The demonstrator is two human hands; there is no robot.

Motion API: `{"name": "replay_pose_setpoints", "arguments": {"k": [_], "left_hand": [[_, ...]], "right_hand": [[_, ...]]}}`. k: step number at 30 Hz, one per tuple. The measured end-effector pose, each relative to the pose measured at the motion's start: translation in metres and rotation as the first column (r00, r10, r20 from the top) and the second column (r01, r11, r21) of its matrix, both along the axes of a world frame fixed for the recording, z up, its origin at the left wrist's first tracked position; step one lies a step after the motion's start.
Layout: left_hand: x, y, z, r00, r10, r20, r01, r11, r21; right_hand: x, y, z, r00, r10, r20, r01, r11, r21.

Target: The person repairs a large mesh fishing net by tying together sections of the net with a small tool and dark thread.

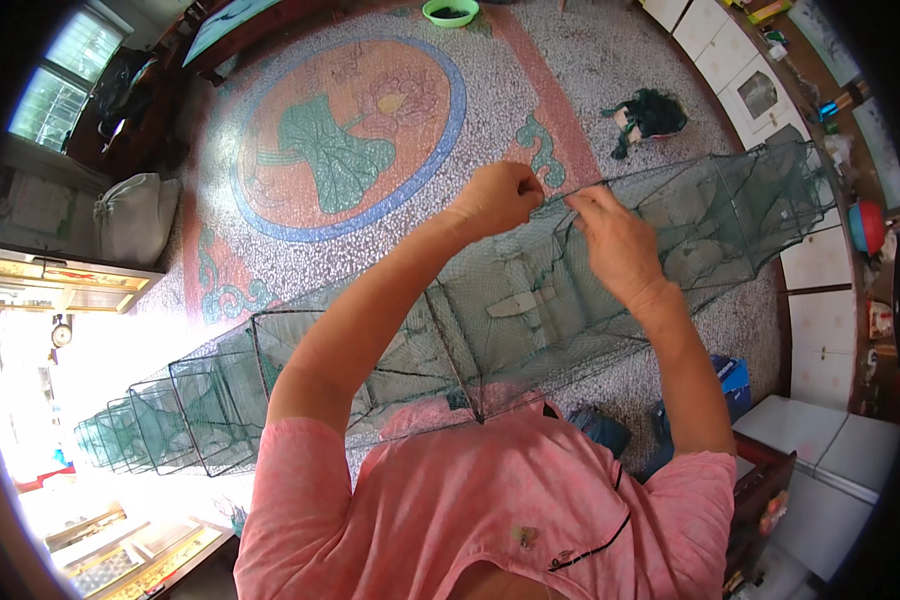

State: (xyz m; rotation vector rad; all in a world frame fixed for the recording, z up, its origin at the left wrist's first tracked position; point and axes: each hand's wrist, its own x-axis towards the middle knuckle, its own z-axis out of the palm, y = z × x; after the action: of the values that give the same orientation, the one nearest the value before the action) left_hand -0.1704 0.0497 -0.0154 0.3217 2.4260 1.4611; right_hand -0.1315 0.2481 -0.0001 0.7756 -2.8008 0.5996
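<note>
A long green mesh net cage point(720, 220) on dark square frames stretches diagonally in front of me, from bright lower left to upper right, see-through over the floor. My left hand point(495, 200) is closed at its far top edge, fingertips pinched where the mesh meets the frame; anything small inside is hidden. Just to its right, my right hand point(612, 240) grips the same edge between thumb and fingers, close to but apart from the left. A pale elongated shape point(520, 300) shows through the mesh below my hands; I cannot tell what it is.
Patterned terrazzo floor point(350, 80) lies beyond, with a green basin point(450, 12) and a dark heap point(645, 120). White cabinets point(815, 350) line the right, near a blue box point(730, 380). A pale sack point(135, 220) rests at left, near a bright doorway.
</note>
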Motion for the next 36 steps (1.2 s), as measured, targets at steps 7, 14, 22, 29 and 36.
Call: {"name": "replay_pose_setpoints", "arguments": {"k": [7,14,22,29,36], "left_hand": [[0.001,0.010,-0.010,0.923,-0.082,-0.376,0.001,0.977,-0.213],[0.007,0.021,-0.006,0.914,-0.095,-0.395,-0.060,0.930,-0.364],[0.014,0.024,-0.009,0.827,-0.127,-0.548,-0.141,0.896,-0.421],[0.000,0.022,-0.020,0.880,-0.049,-0.472,-0.177,0.889,-0.422],[-0.004,0.038,-0.001,0.926,-0.177,-0.335,-0.075,0.781,-0.620]], "right_hand": [[0.006,-0.006,0.001,0.999,-0.037,-0.039,0.039,0.997,0.065],[0.007,-0.004,-0.013,0.987,0.063,-0.145,-0.042,0.989,0.143],[0.012,-0.013,-0.019,0.984,-0.091,-0.150,0.107,0.989,0.098],[0.004,-0.014,-0.034,0.984,-0.136,-0.119,0.145,0.987,0.067],[0.010,-0.011,-0.036,0.929,-0.084,-0.360,0.125,0.988,0.091]]}}
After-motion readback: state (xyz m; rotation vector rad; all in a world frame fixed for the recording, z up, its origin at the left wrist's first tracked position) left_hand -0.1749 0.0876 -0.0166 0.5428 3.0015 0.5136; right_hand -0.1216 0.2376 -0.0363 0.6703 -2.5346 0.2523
